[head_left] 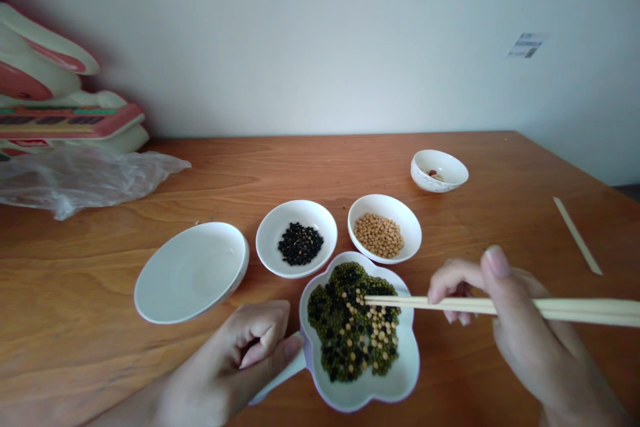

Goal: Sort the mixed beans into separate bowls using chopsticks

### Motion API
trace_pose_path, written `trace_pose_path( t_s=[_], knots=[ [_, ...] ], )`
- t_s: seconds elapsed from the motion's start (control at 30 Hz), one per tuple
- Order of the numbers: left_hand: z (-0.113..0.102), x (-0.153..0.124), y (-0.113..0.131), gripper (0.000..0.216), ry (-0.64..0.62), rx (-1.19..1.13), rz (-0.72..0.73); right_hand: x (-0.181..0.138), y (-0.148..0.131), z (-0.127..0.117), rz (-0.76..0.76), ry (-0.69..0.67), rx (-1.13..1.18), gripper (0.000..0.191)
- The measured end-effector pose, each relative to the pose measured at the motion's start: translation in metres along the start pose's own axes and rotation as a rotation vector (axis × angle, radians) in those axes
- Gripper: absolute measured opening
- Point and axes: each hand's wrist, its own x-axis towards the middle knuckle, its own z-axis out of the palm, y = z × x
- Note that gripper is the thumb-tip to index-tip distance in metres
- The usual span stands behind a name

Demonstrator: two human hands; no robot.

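The left hand [225, 373] is curled round the handle [289, 367], which points its way off the flower-shaped dish [350, 397] sitting between both hands. Mixed beans [343, 330] in there, and the chopsticks [440, 305] run pretty much sideways, tips right at them, pinched by the right hand [525, 347].

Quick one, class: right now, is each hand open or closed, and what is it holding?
Left hand: closed, holding the white, flower-shaped dish by its handle.
Right hand: closed, holding pale wooden chopsticks.

The hands [525, 333] and wrists [575, 377] are bare, with short thumbnails [498, 262].
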Motion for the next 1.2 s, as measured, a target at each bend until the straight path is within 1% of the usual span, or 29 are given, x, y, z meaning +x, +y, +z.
trace_pose_path(
  t_s=[0.17, 0.3, 0.4, 0.47, 0.7, 0.9, 1.2],
  knots=[
    [-0.001, -0.001, -0.001, 0.043, -0.01, 0.001, -0.009, -0.002, 0.008, -0.009, -0.04, -0.016, -0.072, 0.083],
    [-0.001, -0.001, -0.001, 0.042, -0.024, -0.012, -0.007, -0.004, 0.015, -0.017, -0.1, 0.014, -0.079, 0.085],
    [0.0, -0.002, -0.002, 0.042, -0.028, -0.017, -0.004, -0.006, 0.017, -0.02, -0.073, -0.093, -0.102, 0.09],
    [0.0, -0.002, -0.003, 0.042, -0.032, -0.023, -0.006, -0.007, 0.017, -0.02, -0.053, -0.126, -0.108, 0.091],
    [-0.001, -0.002, -0.001, 0.042, -0.032, -0.003, -0.016, -0.008, 0.018, -0.011, -0.014, -0.041, -0.086, 0.085],
    [0.0, -0.001, 0.0, 0.043, -0.035, -0.009, -0.015, -0.01, 0.012, -0.006, -0.024, 0.002, -0.046, 0.081],
    [-0.001, 0.0, 0.001, 0.043, -0.03, -0.006, -0.007, -0.006, 0.012, -0.002, -0.042, -0.043, -0.012, 0.08]
  ],
)
